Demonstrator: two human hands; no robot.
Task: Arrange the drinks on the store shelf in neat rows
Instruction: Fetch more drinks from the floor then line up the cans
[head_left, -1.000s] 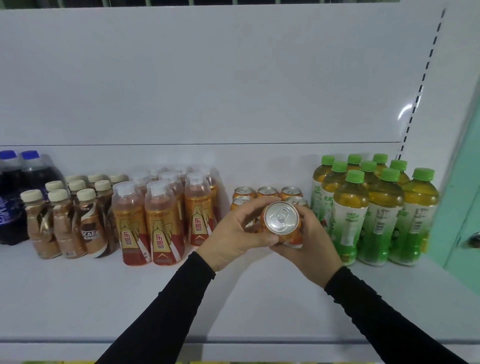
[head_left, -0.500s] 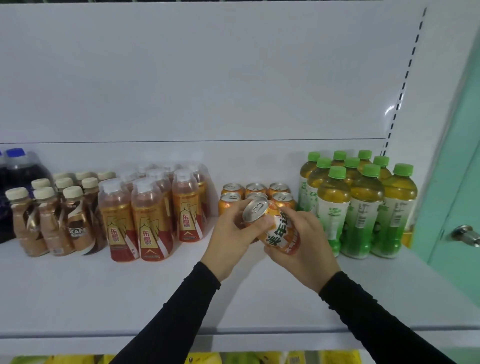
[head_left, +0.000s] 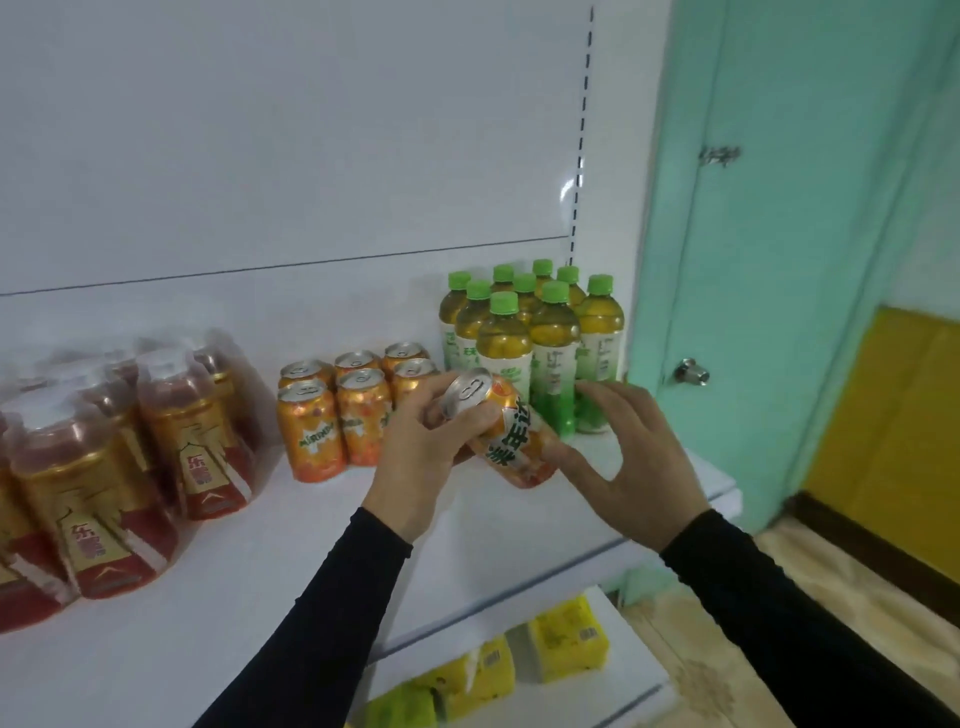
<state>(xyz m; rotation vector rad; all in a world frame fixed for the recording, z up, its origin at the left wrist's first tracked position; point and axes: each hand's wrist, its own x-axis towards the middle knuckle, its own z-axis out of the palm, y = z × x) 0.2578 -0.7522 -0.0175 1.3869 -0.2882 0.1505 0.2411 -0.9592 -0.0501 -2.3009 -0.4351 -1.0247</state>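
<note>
While tilted with its silver top up and to the left, held above the white shelf (head_left: 260, 561) just in front of the standing cans: an orange Mirinda can (head_left: 506, 434). Gripped near the top by the left hand (head_left: 421, 457), fingers curled round the rim. Touched low on the right side by the right hand (head_left: 631, 457), fingers spread and relaxed, thumb toward the can's base. Behind, six orange cans (head_left: 340, 405) upright in two rows. To their right, green-capped tea bottles (head_left: 530, 338) clustered close. Far left, shrink-wrapped gold-and-red bottles (head_left: 130, 462), blurred. Below, yellow packs (head_left: 569, 639) on the lower shelf. At right, a teal door (head_left: 779, 260).
</note>
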